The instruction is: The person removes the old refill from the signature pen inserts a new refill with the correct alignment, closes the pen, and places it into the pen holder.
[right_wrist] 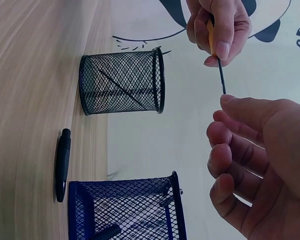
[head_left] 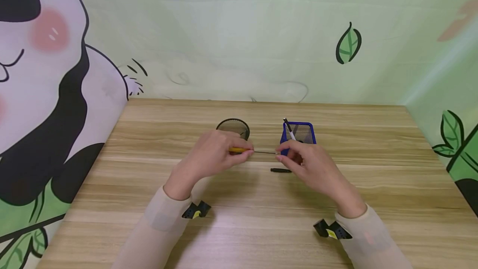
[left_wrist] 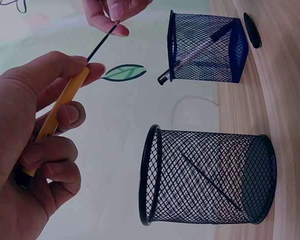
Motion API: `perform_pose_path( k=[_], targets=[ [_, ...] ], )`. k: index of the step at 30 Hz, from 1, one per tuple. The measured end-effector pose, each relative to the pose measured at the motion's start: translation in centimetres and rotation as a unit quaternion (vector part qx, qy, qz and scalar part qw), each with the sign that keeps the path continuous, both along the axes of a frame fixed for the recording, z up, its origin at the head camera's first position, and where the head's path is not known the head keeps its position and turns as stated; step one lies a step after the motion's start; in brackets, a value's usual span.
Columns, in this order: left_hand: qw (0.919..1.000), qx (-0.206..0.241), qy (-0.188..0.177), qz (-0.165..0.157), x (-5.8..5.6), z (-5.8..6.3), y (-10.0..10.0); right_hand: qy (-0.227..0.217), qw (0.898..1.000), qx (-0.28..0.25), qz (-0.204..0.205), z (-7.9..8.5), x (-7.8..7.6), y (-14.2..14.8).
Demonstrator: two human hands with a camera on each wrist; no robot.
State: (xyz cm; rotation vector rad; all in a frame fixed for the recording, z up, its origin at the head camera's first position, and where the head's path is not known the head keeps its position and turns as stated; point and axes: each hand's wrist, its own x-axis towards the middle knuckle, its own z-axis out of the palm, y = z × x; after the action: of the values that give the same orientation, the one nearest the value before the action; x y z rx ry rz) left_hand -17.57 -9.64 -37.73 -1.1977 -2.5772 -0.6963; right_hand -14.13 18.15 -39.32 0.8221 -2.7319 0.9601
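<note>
My left hand (head_left: 213,152) grips a yellow pen barrel (left_wrist: 65,100) with a black end. Out of the barrel's front runs a thin dark pen refill (left_wrist: 101,42), toward the right. At the refill's far end, the thumb and a finger of my right hand (head_left: 317,169) pinch its tip, the other fingers loosely bent. Both hands are raised above the table, in front of two mesh pen holders. Below the right fingers a black pen front section (right_wrist: 62,165) lies on the wood, partly hidden in the head view.
A round black mesh holder (head_left: 233,119) stands behind my left hand, with a thin dark stick (left_wrist: 212,181) leaning inside. Behind my right hand stands a blue mesh holder (head_left: 298,123) with a black-and-white pen (head_left: 288,128) in it. The wooden table (head_left: 246,235) meets a painted backdrop.
</note>
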Motion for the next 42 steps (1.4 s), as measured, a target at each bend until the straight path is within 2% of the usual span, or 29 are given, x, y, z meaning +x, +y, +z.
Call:
perform_pose_path(
  k=[12,42],
  targets=[
    [1.0000,0.002,-0.005,-0.006,0.14,0.10,0.00,0.025,1.000,-0.001,0.005,0.04,0.13,-0.06],
    [0.9995,0.009,-0.030,-0.002,0.00,0.21,-0.29,0.025,1.000,0.000,-0.001,0.24,-0.18,0.57]
  ],
)
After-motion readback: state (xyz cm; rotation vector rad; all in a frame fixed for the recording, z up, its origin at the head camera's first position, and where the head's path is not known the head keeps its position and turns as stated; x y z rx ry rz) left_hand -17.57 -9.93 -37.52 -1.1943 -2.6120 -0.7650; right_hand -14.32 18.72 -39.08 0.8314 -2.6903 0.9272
